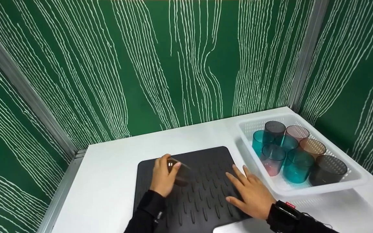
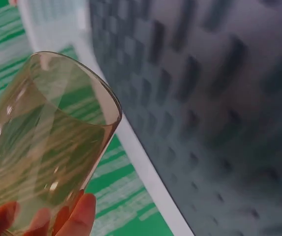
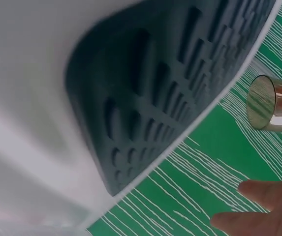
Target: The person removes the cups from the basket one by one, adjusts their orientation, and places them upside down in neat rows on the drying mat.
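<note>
- Left grip (image 1: 163,177): thumb and fingers were curled around an amber-tinted cup (image 2: 52,140), grasping it towards the end away from its rim.
- Position of the cup: it was held in the air above a dark ridged mat (image 1: 207,197), left of the mat's middle; the wrist views showed the two apart.
- Governing relation: the cup's long axis ran obliquely, the rim pointing away from the left fingers and, as judged from the wrist views, tipped towards the mat beneath. The left hand was the nearer one, being itself in contact with the cup.
- Right grip (image 1: 253,192): released, fingers spread and holding nothing, over the mat's right side and well apart from the cup; whether it touched the mat could not be told.
- To the right: a white basket (image 1: 317,191), near the right hand, contained several tinted cups (image 1: 298,166).
- Outermost: a white desk (image 1: 108,171) carried mat and basket; green panels (image 1: 134,106) with white lines rose behind.
</note>
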Motion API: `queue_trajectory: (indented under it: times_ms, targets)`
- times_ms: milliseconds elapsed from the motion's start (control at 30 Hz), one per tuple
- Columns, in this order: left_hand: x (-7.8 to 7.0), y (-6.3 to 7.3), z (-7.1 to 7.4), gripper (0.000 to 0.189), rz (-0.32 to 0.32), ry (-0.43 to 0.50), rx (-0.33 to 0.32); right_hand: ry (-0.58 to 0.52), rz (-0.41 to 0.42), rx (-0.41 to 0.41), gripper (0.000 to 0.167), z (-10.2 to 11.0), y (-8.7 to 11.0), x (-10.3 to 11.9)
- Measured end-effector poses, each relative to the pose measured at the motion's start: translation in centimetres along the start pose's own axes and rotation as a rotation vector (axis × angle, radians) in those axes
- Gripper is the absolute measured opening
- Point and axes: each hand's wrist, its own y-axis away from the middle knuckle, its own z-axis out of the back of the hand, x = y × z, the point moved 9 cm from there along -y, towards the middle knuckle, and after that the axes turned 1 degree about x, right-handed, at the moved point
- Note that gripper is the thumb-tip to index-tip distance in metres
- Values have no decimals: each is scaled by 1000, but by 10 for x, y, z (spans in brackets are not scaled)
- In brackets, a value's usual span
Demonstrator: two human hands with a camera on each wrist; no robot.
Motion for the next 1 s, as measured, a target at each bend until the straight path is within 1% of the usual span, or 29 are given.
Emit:
queue_trajectory:
  times_ms: [33, 133, 167, 233, 300, 367, 400, 433, 467, 533, 600, 633, 700, 767, 800, 867, 900, 933, 1000]
  targets:
    - [0, 0, 5, 74, -1, -41, -9, -8, -5, 26, 79, -4, 0, -2]
    - [-2, 0, 18, 76, 10, -110, -12, -17, -25, 113, 83, -17, 0, -10]
    - [-5, 0, 23, 75, 12, -126, -15, -17, -29, 143, 84, -21, 0, -13]
    - [-15, 1, 36, 71, 13, -144, -28, -24, -36, 197, 86, -30, 1, -18]
    - [-28, 1, 51, 67, -12, -151, -59, -32, -40, 240, 87, -37, 1, -22]
    - [-41, 1, 64, 60, -27, -137, -78, -46, -49, 274, 86, -41, 0, -24]
    - [-39, -1, 66, 60, -40, -155, -98, -57, -58, 287, 86, -42, 0, -25]
    - [-36, -3, 68, 60, -43, -154, -102, -63, -65, 298, 86, -43, -1, -25]
    - [-30, -6, 68, 60, -46, -163, -103, -68, -72, 310, 86, -44, -2, -25]
    - [-6, -14, 60, 63, -30, -182, -100, -71, -84, 336, 85, -45, -2, -24]
    - [21, -23, 49, 66, -19, -229, -95, -65, -90, 362, 84, -48, -2, -23]
    - [31, -27, 46, 68, -12, -233, -82, -56, -90, 372, 83, -49, -2, -23]
    - [52, -34, 37, 70, -24, -265, -90, -46, -86, 386, 81, -54, 0, -23]
    - [60, -38, 34, 73, -43, -291, -93, -45, -76, 389, 81, -57, 1, -24]
    - [61, -40, 34, 74, -49, -301, -100, -44, -67, 385, 80, -58, 1, -23]
    - [60, -40, 35, 73, -39, -293, -103, -50, -53, 384, 80, -60, 1, -24]
    - [54, -38, 37, 72, -32, -304, -105, -54, -51, 384, 80, -61, 2, -24]
    - [42, -35, 41, 69, -18, -299, -97, -60, -48, 386, 80, -61, 2, -23]
    - [13, -27, 53, 62, 1, -270, -84, -64, -54, 394, 79, -63, 3, -24]
